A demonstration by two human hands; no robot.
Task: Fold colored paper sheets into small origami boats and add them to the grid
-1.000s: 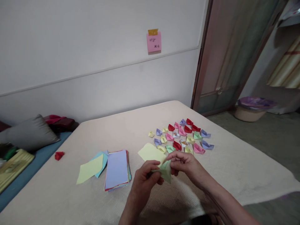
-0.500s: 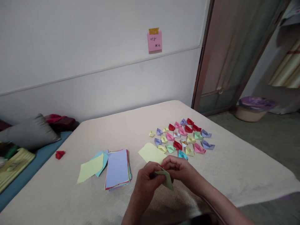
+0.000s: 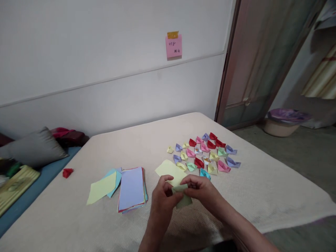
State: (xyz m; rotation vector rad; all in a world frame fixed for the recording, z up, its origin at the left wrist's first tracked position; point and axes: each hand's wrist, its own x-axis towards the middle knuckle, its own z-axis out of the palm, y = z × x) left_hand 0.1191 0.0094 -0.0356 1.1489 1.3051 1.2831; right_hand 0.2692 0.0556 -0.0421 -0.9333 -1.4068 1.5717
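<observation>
Both my hands meet low in the middle of the view over a cream-covered table (image 3: 78,217). My left hand (image 3: 163,199) and my right hand (image 3: 201,190) each pinch a small, partly folded pale green paper (image 3: 183,197) held between them just above the cloth. Just beyond my hands lies a flat yellow sheet (image 3: 168,169). Behind it, several small folded paper boats (image 3: 207,154) in red, pink, purple, yellow, green and blue stand in a cluster.
A stack of coloured paper (image 3: 131,189) with a purple top sheet lies left of my hands, beside loose yellow-green and blue sheets (image 3: 101,189). A red folded piece (image 3: 67,172) sits near the left edge. A grey cushion (image 3: 33,148), a door and a basin (image 3: 283,120) surround the table.
The green paper has turned in my fingers from a hanging triangle into a flatter, more compact fold. My hands stayed in place, and a blue boat came into sight behind them.
</observation>
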